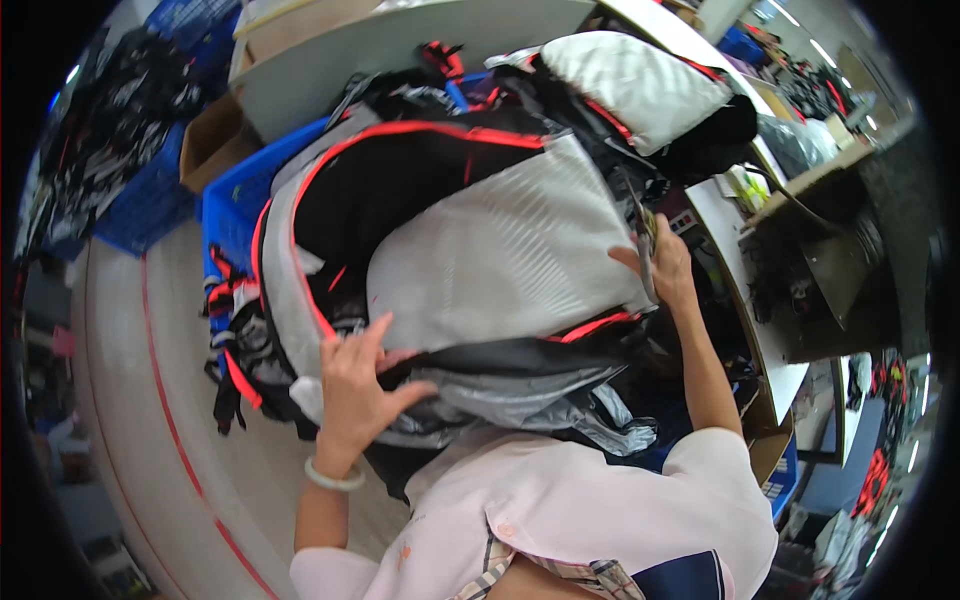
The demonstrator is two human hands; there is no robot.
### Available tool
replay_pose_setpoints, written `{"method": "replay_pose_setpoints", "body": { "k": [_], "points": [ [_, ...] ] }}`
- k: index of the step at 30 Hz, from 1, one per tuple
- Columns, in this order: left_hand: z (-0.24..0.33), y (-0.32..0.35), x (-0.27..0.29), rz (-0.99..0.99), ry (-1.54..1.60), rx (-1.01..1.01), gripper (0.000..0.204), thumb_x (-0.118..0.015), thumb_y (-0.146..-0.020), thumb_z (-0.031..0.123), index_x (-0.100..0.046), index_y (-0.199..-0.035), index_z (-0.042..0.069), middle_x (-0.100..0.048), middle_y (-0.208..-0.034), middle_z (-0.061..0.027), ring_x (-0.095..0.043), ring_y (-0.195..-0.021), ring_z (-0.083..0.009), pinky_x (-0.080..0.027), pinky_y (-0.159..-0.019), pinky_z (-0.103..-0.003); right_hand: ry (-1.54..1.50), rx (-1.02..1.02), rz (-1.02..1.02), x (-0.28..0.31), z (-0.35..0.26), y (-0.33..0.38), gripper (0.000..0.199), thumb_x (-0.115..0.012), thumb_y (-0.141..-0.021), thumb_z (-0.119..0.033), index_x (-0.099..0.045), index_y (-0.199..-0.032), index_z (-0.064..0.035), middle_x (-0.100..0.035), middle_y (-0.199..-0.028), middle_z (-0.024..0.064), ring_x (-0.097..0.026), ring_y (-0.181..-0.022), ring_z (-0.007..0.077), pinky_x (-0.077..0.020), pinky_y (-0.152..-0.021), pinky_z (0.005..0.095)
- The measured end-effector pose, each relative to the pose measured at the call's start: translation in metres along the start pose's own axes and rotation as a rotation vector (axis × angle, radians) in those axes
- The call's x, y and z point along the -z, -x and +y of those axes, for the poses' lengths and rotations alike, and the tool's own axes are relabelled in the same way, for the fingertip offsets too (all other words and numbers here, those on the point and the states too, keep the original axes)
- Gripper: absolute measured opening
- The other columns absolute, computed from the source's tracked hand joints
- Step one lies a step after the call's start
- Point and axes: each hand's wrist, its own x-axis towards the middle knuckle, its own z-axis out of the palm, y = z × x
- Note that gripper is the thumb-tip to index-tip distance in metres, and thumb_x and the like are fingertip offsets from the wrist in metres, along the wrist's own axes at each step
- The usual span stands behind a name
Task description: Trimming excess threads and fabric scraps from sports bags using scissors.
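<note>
Over on the far left we see dark clothing [110,110] heaped up, and next to it a blue crate [150,200] and a brown cardboard box [215,140]. Below them runs the pale floor [130,400] with a red line [165,400] curving across it.

Moving inward, a second blue crate [235,200] sits just behind the big bundle of fabric pieces [400,250] that fills the middle of the view. The bundle is a thick stack of black, grey and white panels with red piping along their edges; black and red straps hang from its lower left side.

Our left hand [360,385] rests on the lower left edge of the bundle, fingers spread, the index finger pointing up onto the white ribbed panel [500,260] that lies on top, the thumb pressed against the grey layers beneath. A pale green bangle [335,478] circles that wrist.

The white ribbed panel stretches across the top of the stack, tilted up toward the right. Below it, shiny grey fabric [530,395] bunches against our pink shirt [560,510].

Our right hand [665,265] grips the right edge of the white panel, fingers closed around the stack's side.

Beyond the bundle, another white padded piece [640,85] lies on a black heap, which rests on a white table [400,45]. Further right we see a table edge [740,290] and, past it, a dark sewing machine area [830,260], too dim to make out in detail.
</note>
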Motion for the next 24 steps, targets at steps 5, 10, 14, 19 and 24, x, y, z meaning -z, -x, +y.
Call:
{"method": "replay_pose_setpoints", "body": {
  "k": [5, 10, 14, 19, 24],
  "points": [
    [0.033, -0.006, -0.016, -0.241, -0.157, -0.135, 0.098, -0.084, -0.05, 0.045, -0.046, -0.129, 0.0, -0.054, -0.11, -0.0129, -0.051, -0.1, -0.029, -0.038, -0.087, -0.041, -0.85, -0.346, -0.093, -0.038, 0.027, 0.046, 0.046, -0.085, -0.062, -0.014, -0.053, -0.093, -0.004, -0.054, -0.084, -0.0001, -0.052, -0.08, 0.0118, -0.0441, -0.073, 0.0272],
    [0.065, -0.008, -0.035, -0.261, -0.182, -0.119, 0.124, -0.088, -0.041, 0.039, -0.029, -0.14, -0.007, -0.036, -0.142, -0.0229, -0.034, -0.132, -0.039, -0.032, -0.101, -0.047, -0.905, -0.104, 0.116, -0.032, -0.034, -0.004, 0.043, -0.08, -0.063, -0.018, -0.047, -0.086, -0.0041, -0.047, -0.081, 0.0012, -0.047, -0.076, 0.0124, -0.0403, -0.065, 0.029],
    [0.065, -0.01, -0.026, -0.078, -0.207, 0.07, 0.137, -0.092, -0.04, 0.025, -0.011, -0.146, -0.005, -0.021, -0.151, -0.0245, -0.024, -0.138, -0.0414, -0.023, -0.111, -0.047, -0.997, 0.197, 0.27, -0.034, -0.119, -0.074, 0.042, -0.076, -0.064, -0.015, -0.044, -0.087, 0.0002, -0.047, -0.079, 0.0086, -0.046, -0.074, 0.0172, -0.0406, -0.065, 0.0337],
    [0.047, -0.073, -0.017, 0.198, -0.315, 0.066, 0.112, -0.077, -0.06, -0.001, -0.006, -0.147, -0.004, -0.018, -0.151, -0.0275, -0.021, -0.139, -0.0417, -0.024, -0.113, -0.042, -0.959, 0.257, 0.239, -0.006, -0.207, -0.149, 0.025, -0.055, -0.072, -0.002, -0.044, -0.093, 0.0038, -0.061, -0.083, 0.0318, -0.06, -0.082, 0.049, -0.0466, -0.071, 0.0538],
    [0.033, -0.202, 0.008, 0.436, -0.408, -0.273, 0.082, -0.053, -0.068, -0.013, -0.026, -0.145, -0.003, -0.039, -0.141, -0.0266, -0.038, -0.129, -0.0423, -0.035, -0.105, -0.043, -1.116, 0.485, 0.658, 0.097, -0.209, -0.204, 0.023, -0.048, -0.072, 0.003, -0.042, -0.093, 0.0095, -0.053, -0.074, 0.0348, -0.055, -0.08, 0.0521, -0.0424, -0.071, 0.0521]
  ]
}}
